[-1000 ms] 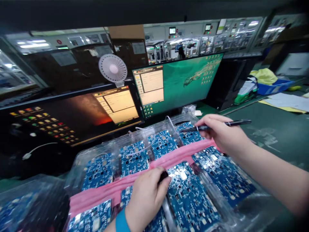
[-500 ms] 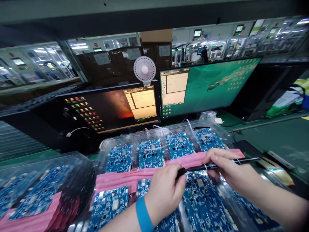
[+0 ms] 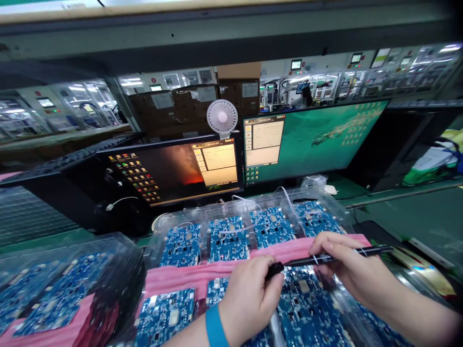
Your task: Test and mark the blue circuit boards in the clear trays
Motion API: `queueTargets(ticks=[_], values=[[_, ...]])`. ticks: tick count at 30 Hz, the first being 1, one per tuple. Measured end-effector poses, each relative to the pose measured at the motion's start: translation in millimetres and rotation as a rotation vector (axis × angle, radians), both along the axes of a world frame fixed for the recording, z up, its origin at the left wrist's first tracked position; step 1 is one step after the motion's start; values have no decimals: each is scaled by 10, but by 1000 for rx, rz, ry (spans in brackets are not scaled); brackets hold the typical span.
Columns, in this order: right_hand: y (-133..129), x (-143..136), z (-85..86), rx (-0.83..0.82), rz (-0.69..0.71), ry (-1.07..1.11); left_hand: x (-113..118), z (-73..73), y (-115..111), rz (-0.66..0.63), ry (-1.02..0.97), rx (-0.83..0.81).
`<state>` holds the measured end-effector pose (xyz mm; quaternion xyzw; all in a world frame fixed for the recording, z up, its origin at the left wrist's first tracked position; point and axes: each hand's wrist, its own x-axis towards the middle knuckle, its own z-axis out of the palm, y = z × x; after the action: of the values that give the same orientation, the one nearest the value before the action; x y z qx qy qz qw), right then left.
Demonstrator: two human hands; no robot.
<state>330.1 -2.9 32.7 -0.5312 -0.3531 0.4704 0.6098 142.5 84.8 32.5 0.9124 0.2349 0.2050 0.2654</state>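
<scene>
My right hand (image 3: 343, 258) is closed around a slim black marker pen (image 3: 378, 250) with pale markings, its narrow tip pointing left. Between the thumb and fingers of my left hand (image 3: 249, 294), which wears a blue wristband (image 3: 216, 326), is a small black piece that looks like the pen's cap (image 3: 274, 271). Tip and cap are very close; I cannot tell whether they touch. Both hands are above a clear plastic tray (image 3: 213, 211) of blue circuit boards (image 3: 227, 243), crossed by a strip of pink foam (image 3: 173, 274).
On the left, another clear tray (image 3: 121, 243) holds circuit boards over layered pink foam. Two monitors, one dark (image 3: 173, 168) and one green (image 3: 311, 140), stand behind the boards, with a small white fan (image 3: 222, 116) between them. A white cable (image 3: 287, 200) trails into the main tray.
The whole view has tilted upward, so everything sits a little lower in the picture. The pen tip shows slightly more clear of the cap. Both hands keep their hold.
</scene>
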Motion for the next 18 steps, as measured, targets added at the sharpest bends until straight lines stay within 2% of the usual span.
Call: queueTargets(ticks=[4, 8, 10, 15, 18], values=[[-1, -39, 16, -81, 28, -92, -5, -11, -4, -15, 16, 51], [5, -131, 32, -112, 100, -261, -15, -11, -28, -104, 61, 108], [3, -179, -17, -108, 180, -303, -19, -11, -37, -153, 81, 102], [-52, -284, -255, -72, 357, -223, -25, -54, -35, -270, 152, 76], [-72, -294, -232, -58, 376, -354, -19, -82, -47, -334, 121, 36]])
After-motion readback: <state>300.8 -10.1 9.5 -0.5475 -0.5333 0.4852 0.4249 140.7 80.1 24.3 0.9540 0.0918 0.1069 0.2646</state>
